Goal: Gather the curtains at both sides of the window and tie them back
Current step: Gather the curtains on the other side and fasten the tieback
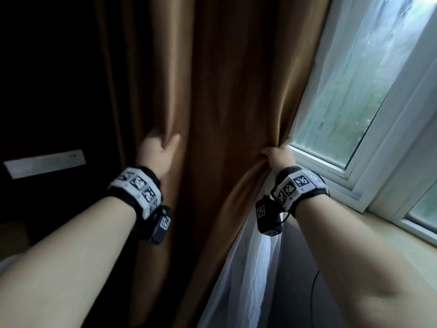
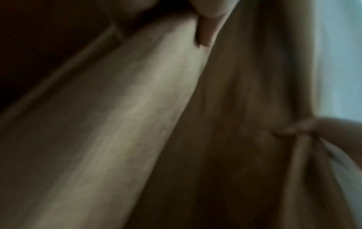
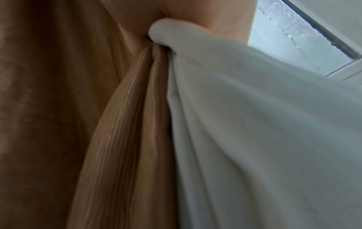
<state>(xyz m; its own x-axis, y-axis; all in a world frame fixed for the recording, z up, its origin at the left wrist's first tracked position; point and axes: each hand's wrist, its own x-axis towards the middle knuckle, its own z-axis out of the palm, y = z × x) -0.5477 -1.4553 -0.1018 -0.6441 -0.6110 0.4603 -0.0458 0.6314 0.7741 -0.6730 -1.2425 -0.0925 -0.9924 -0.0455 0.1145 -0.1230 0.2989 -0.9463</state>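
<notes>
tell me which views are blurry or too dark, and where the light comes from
Head view: daylight from the window, left side nearly black, slight blur on the left hand. Left wrist view: dim, heavily blurred brown curtain. Right wrist view: brighter, soft focus.

The head camera looks forward and down along both forearms at the brown curtain [image 1: 227,114], with the window [image 1: 354,102] off to the right. The left wrist camera sits very near the cloth, facing up along a fold past the left hand [image 2: 207,23] (blurred). The right wrist camera, equally close, looks up under the right hand [image 3: 205,14] at bunched brown and white sheer curtain [image 3: 254,124]. All three share that brown fabric.
</notes>
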